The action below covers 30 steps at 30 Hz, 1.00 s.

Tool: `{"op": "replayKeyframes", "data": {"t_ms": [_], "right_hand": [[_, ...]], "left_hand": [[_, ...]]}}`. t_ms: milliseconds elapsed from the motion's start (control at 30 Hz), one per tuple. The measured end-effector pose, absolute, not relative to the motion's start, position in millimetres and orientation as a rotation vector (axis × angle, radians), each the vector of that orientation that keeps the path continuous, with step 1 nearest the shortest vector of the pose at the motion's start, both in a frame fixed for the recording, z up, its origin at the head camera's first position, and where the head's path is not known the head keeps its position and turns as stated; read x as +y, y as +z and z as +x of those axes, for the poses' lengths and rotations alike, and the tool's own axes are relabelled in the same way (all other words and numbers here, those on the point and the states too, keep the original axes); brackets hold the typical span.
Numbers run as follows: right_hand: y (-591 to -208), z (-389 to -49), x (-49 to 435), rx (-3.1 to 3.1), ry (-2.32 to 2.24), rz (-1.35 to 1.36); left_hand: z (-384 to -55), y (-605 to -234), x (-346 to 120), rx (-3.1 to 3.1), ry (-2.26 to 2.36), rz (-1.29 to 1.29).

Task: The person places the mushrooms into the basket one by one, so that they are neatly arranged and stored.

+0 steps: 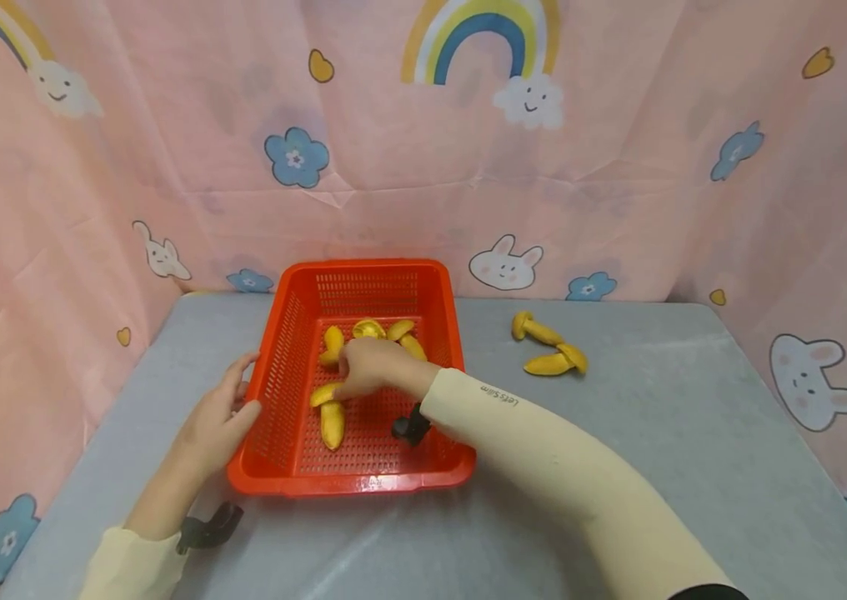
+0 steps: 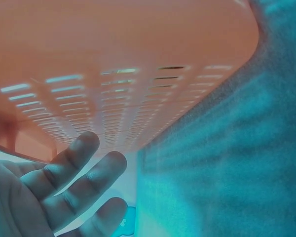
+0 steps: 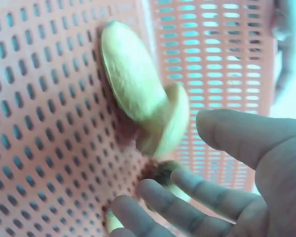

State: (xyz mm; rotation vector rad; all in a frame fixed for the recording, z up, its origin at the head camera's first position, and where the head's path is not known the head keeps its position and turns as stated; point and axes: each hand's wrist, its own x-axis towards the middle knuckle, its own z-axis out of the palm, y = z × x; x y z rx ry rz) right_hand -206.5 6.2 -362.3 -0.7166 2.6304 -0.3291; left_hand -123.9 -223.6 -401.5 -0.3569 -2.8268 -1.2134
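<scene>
Head view: yellow mushrooms [image 1: 332,423] lie in the red basket [image 1: 352,485], centre; the left hand [image 1: 215,423] is at its left rim, perhaps steadying it. Left wrist view: fingers [image 2: 86,187] spread, lower left. Right wrist view: the right hand [image 3: 266,202], lower right, spreads its fingers, pinching nothing visible.

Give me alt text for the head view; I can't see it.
Right hand is inside a red basket of yellow mushrooms; left hand is at its left side. Two more mushrooms lie on the gray table to the right.

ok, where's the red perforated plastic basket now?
Head view: the basket sits left of centre on the grey table, between the left hand and two yellow mushroom-shaped pieces.
</scene>
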Motion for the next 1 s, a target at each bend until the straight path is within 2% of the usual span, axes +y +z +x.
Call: {"op": "replayKeyframes", "data": {"t_ms": [400,1000], "right_hand": [[-335.0,-202.3,24.7,2.551,-0.64,-0.901],[-309.7,-189.9,50.3,2.527,-0.761,-0.89]], "left_hand": [[-124.2,-401.2,-223.4,-2.821,-1.201,-0.367],[-124.3,-400.7,-224.1,-2.838,-1.19,-0.354]]}}
